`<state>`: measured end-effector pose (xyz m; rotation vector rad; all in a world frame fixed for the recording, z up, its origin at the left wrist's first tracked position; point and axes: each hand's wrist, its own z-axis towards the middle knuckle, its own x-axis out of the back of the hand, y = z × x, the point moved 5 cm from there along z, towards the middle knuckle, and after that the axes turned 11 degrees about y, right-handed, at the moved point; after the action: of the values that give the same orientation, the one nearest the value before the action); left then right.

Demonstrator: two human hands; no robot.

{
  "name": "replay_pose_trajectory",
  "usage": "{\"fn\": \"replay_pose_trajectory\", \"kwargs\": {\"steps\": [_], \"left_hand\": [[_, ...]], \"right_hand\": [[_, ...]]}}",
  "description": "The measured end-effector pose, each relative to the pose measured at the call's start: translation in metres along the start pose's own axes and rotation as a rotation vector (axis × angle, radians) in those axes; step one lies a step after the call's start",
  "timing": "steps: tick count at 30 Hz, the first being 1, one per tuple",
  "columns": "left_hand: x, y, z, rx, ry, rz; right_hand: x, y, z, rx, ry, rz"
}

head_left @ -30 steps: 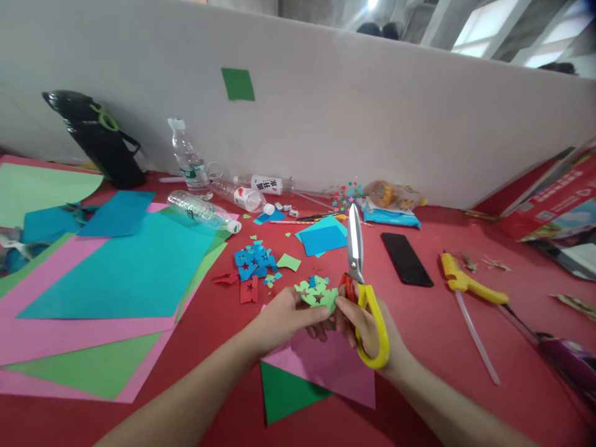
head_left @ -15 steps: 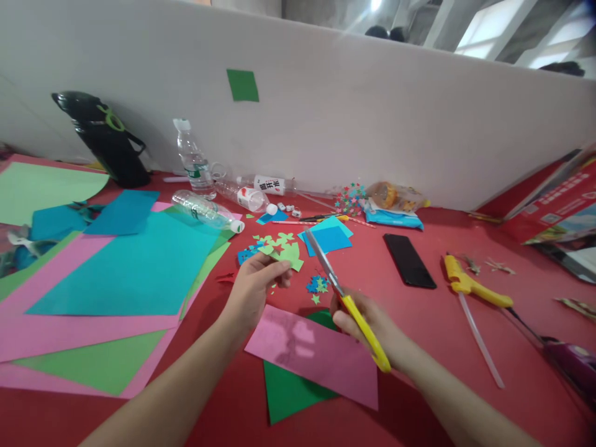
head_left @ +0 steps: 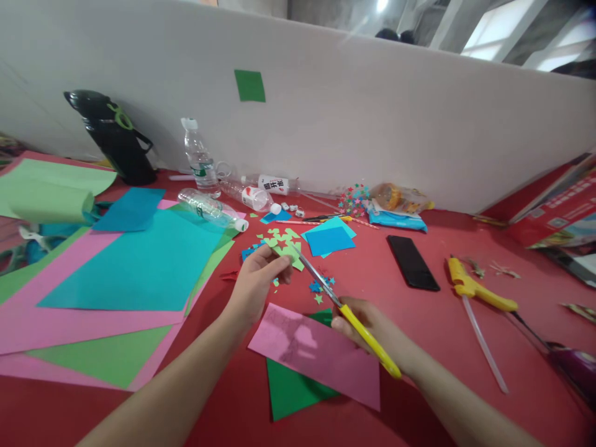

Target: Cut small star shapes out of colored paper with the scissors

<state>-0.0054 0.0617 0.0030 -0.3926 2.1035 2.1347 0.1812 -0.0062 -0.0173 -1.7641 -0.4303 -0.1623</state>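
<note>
Partly obscured, the scissors' finger loops

The phone lies on the table, between the scissors and the glue gun. Near the wall, the flask stands left of the bottles. Sheets lie in front of the flask.

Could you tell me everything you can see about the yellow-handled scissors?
The scissors have slim, silvery blades that look like metal and a bright yellow handle that looks like plastic. The person's right grip holds them at a slant, blades pointing up and left in the picture towards light green paper; whether they touch it is unclear. They appear nearly edge-on, so I cannot tell whether the blades are open.
</note>
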Motion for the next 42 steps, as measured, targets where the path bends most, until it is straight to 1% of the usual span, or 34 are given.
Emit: {"fn": "replay_pose_trajectory", "kwargs": {"steps": [6,11,18,23,28,31,34,37,42], "left_hand": [[-0.003,0.0,-0.002,0.034,-0.028,-0.113],[-0.005,0.002,-0.003,0.059,-0.021,-0.129],[-0.005,-0.006,-0.003,0.143,-0.056,-0.17],[-0.004,-0.01,-0.003,0.203,-0.03,-0.223],[-0.006,-0.009,-0.005,0.245,-0.017,-0.258],[-0.004,-0.008,-0.004,0.241,0.027,-0.257],[-0.003,-0.008,-0.003,0.205,0.06,-0.216],[-0.003,-0.008,-0.003,0.183,0.051,-0.176],[-0.003,-0.008,-0.005,0.181,0.044,-0.18]], "right_hand": [[-0.001,0.001,-0.001,-0.015,-0.006,0.043],[0.0,0.006,0.0,-0.036,0.007,0.035],[0.0,0.01,0.0,-0.034,0.023,0.01],[-0.002,0.01,-0.002,-0.051,0.013,0.028],[-0.003,0.009,-0.003,-0.029,-0.021,0.024],[-0.004,0.01,-0.003,-0.036,-0.029,0.036],[-0.004,0.012,-0.003,-0.052,-0.029,0.04],[-0.004,0.013,-0.003,-0.047,-0.031,0.037],[-0.005,0.01,-0.002,-0.021,-0.038,0.032]]}}
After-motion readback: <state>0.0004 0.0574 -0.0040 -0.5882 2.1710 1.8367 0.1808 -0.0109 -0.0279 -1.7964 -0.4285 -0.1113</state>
